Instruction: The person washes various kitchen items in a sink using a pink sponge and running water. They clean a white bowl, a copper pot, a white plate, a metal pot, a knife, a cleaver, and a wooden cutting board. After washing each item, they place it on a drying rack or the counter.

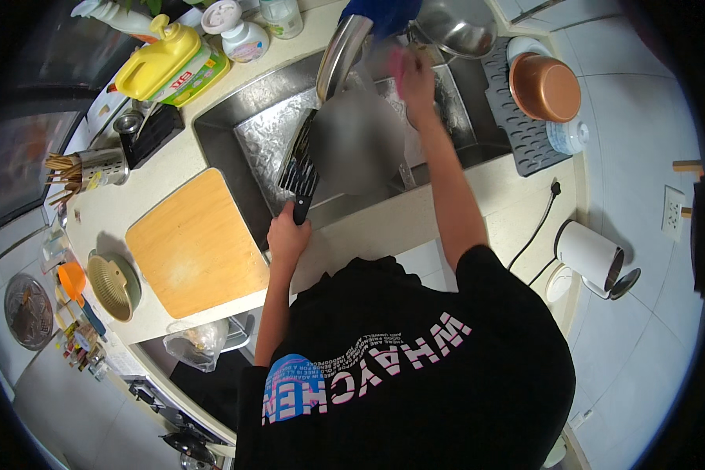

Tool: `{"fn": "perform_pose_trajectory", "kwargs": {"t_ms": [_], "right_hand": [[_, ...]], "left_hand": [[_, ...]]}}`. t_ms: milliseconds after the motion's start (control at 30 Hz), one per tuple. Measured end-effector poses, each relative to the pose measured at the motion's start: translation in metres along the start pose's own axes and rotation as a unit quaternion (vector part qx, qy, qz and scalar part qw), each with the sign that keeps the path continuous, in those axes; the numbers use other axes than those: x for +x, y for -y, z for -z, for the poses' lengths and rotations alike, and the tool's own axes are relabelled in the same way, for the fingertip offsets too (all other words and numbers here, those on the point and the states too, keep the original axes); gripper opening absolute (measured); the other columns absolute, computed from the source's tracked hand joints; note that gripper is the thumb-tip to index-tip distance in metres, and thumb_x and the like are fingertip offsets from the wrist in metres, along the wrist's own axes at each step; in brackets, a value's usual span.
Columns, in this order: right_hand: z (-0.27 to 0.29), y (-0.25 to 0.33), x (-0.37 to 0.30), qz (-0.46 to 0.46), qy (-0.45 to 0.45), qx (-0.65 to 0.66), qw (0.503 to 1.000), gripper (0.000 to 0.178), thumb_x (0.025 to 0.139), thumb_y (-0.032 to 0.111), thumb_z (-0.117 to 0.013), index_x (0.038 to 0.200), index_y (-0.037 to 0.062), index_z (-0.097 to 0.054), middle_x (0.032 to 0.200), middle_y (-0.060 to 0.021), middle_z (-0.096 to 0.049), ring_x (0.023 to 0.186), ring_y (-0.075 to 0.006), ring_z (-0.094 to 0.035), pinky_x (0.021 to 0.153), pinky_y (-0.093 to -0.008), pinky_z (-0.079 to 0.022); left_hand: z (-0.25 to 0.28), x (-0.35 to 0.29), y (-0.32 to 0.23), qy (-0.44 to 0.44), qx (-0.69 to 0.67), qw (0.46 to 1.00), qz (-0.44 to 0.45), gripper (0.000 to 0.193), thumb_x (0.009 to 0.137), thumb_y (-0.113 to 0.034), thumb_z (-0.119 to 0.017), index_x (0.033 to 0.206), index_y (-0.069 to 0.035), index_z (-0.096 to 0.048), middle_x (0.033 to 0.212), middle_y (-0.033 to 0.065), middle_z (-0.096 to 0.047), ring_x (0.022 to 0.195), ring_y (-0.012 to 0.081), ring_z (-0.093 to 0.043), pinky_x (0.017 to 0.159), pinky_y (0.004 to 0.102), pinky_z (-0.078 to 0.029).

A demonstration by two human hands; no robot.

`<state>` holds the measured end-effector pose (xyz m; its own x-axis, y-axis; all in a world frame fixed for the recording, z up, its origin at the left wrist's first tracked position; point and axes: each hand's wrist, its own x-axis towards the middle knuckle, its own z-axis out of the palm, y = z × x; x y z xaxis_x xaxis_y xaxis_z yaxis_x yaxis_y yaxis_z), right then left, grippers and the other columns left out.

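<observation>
Over the left part of the metal sink [225,160], my left hand [287,236] grips the black handle of a wide-bladed kitchen knife [299,166]. Its blade points away from me toward the faucet [341,56] and shows dark and light streaks. My right hand [417,84] is at the far side of the sink, right of the faucet, with its fingers closed around a pink sponge or cloth [399,72]. Motion smears the pink thing, so its exact kind is unclear. A grey blurred patch hides the middle of the sink.
A wooden cutting board [200,247] lies left of the sink, near a strainer basket [113,286]. Behind stand a yellow jug [164,66] and a pump bottle [239,35]. At right are a copper-coloured pot [546,88] on a grey drying mat [517,129] and a white kettle [587,254].
</observation>
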<state>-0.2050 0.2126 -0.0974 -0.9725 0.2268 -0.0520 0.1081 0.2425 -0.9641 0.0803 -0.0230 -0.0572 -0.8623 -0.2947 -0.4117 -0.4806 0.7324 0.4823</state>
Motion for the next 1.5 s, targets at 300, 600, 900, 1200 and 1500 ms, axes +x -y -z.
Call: {"fn": "perform_pose_trajectory", "kwargs": {"t_ms": [300, 600, 900, 1200, 1500], "right_hand": [[0.014, 0.039, 0.083, 0.006, 0.126, 0.164, 0.978, 0.032, 0.092, 0.027, -0.053, 0.112, 0.0034, -0.060, 0.083, -0.0051, -0.062, 0.067, -0.0103, -0.057, 0.050, -0.0282, -0.045], [-0.050, -0.024, -0.149, 0.376, 0.271, -0.050, 0.885, 0.017, 0.083, 0.013, -0.064, 0.098, 0.0074, -0.066, 0.094, -0.0051, -0.065, 0.092, -0.0204, -0.061, 0.081, -0.0329, -0.049], [-0.090, -0.031, -0.149, 0.295, 0.345, -0.021, 0.891, 0.018, 0.084, 0.010, -0.058, 0.102, 0.0066, -0.062, 0.092, -0.0083, -0.059, 0.087, -0.0203, -0.056, 0.082, -0.0317, -0.044], [-0.100, -0.010, -0.138, 0.380, 0.232, -0.134, 0.885, 0.011, 0.077, 0.009, -0.061, 0.087, 0.0102, -0.067, 0.095, -0.0063, -0.063, 0.096, -0.0254, -0.059, 0.088, -0.0348, -0.043], [-0.081, -0.021, -0.148, 0.343, 0.258, -0.139, 0.893, 0.019, 0.081, 0.003, -0.057, 0.097, 0.0052, -0.065, 0.105, -0.0124, -0.063, 0.104, -0.0313, -0.057, 0.095, -0.0391, -0.044]], "left_hand": [[0.009, 0.009, -0.011, 0.006, 0.022, 0.999, 0.027, 0.033, 0.069, -0.015, -0.060, 0.101, -0.006, -0.057, 0.082, 0.0230, -0.063, 0.081, 0.0417, -0.061, 0.070, 0.0502, -0.048], [0.009, 0.006, -0.017, 0.005, 0.112, 0.994, 0.016, 0.033, 0.070, -0.013, -0.061, 0.102, -0.010, -0.056, 0.072, 0.0197, -0.064, 0.070, 0.0388, -0.064, 0.064, 0.0494, -0.051], [0.012, -0.018, -0.006, 0.007, 0.142, 0.990, 0.021, 0.039, 0.070, -0.013, -0.061, 0.108, -0.007, -0.054, 0.071, 0.0204, -0.064, 0.068, 0.0393, -0.063, 0.063, 0.0495, -0.051], [0.012, -0.026, 0.004, 0.033, 0.161, 0.986, 0.023, 0.044, 0.070, -0.013, -0.061, 0.113, -0.008, -0.053, 0.074, 0.0209, -0.064, 0.070, 0.0396, -0.063, 0.065, 0.0504, -0.051], [0.004, -0.035, 0.007, 0.038, 0.136, 0.990, 0.019, 0.042, 0.069, -0.010, -0.060, 0.110, -0.006, -0.052, 0.072, 0.0219, -0.063, 0.069, 0.0403, -0.063, 0.064, 0.0505, -0.051]]}}
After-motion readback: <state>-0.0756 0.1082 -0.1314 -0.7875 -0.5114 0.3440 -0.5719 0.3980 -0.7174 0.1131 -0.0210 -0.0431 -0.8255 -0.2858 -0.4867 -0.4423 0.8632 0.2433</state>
